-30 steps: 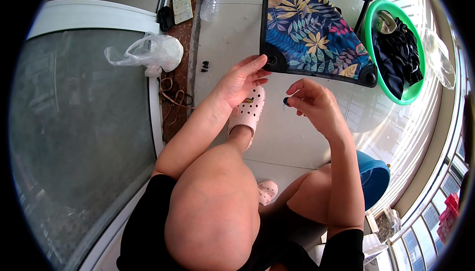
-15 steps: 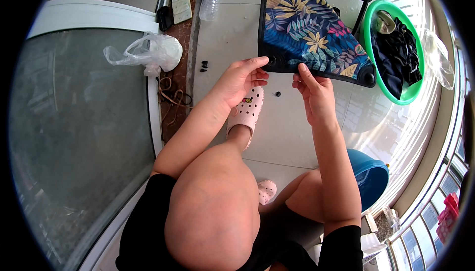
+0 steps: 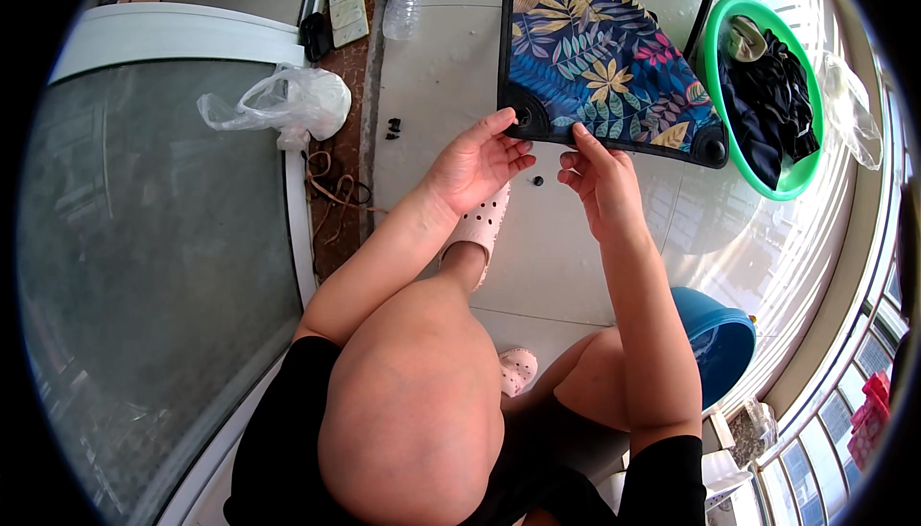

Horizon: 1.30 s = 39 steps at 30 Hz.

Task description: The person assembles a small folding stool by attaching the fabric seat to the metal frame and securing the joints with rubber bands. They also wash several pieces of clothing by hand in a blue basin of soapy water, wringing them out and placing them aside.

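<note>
A dark blue leaf-print fabric bag [image 3: 609, 75] with black edging and black plastic corner pieces is held up at the top of the view. My left hand [image 3: 480, 161] grips its near left corner, thumb beside the round fitting of the black corner piece [image 3: 528, 121]. Along the near edge, my right hand [image 3: 604, 185] pinches the edging, thumb on top and fingers curled below. Another corner piece [image 3: 712, 147] sits at the bag's right end. Behind the bag shows part of a black frame [image 3: 702, 12]. One small black round part [image 3: 537, 180] lies on the floor below my hands.
Small black pieces [image 3: 393, 129] lie on the tiles at left, near a plastic bottle [image 3: 403, 8]. A phone [image 3: 348, 10] and a white plastic bag [image 3: 307, 104] rest by the door. At right stand a green basin [image 3: 712, 46] with dark cloth and a blue bucket [image 3: 715, 344].
My left hand's fingers have shifted slightly, showing more of the corner piece. My right hand has slid a little left along the edge. The bag is almost unmoved.
</note>
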Each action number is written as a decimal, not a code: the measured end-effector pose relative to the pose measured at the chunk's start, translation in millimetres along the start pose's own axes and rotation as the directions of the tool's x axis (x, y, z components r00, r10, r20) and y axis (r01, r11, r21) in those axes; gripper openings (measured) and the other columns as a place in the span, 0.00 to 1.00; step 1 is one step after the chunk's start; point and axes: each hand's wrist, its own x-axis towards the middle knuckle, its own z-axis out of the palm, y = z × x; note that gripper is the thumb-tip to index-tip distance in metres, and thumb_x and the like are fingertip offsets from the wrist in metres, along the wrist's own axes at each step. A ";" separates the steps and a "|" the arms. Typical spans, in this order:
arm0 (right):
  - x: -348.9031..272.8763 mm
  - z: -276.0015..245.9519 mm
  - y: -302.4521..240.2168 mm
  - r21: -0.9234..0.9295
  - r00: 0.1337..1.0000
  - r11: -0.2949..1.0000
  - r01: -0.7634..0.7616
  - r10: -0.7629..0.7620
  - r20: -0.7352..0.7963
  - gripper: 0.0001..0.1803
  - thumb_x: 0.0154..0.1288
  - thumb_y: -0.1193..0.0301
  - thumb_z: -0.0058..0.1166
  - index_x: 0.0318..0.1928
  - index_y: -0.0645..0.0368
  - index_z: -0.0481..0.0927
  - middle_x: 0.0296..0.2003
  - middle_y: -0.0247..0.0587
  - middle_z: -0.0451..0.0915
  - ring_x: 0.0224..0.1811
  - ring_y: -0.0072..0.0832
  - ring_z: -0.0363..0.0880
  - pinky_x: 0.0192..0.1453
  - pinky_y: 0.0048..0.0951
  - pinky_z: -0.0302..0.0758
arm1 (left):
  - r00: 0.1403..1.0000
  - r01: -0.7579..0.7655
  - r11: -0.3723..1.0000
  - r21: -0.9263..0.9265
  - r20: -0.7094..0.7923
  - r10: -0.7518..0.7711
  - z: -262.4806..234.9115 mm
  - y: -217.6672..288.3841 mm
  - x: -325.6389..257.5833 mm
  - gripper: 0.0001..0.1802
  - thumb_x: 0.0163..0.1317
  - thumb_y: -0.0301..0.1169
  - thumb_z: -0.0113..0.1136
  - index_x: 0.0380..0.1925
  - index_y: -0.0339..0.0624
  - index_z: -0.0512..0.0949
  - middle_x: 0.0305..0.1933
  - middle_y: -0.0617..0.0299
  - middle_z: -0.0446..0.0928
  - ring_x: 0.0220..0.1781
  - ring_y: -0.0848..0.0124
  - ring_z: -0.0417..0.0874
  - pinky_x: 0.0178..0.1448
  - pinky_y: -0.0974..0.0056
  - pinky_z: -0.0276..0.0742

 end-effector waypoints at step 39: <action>7.5 24.1 6.4 0.078 0.992 0.995 0.070 -0.061 -0.112 0.17 0.71 0.64 0.55 0.43 0.70 0.73 0.34 0.43 0.80 0.33 0.29 0.84 0.32 0.28 0.86 | 0.998 -0.060 0.987 0.151 0.026 0.057 -5.0 1.1 -5.8 0.08 0.69 0.34 0.58 0.44 0.44 0.78 0.41 0.66 0.80 0.43 0.72 0.80 0.54 0.61 0.77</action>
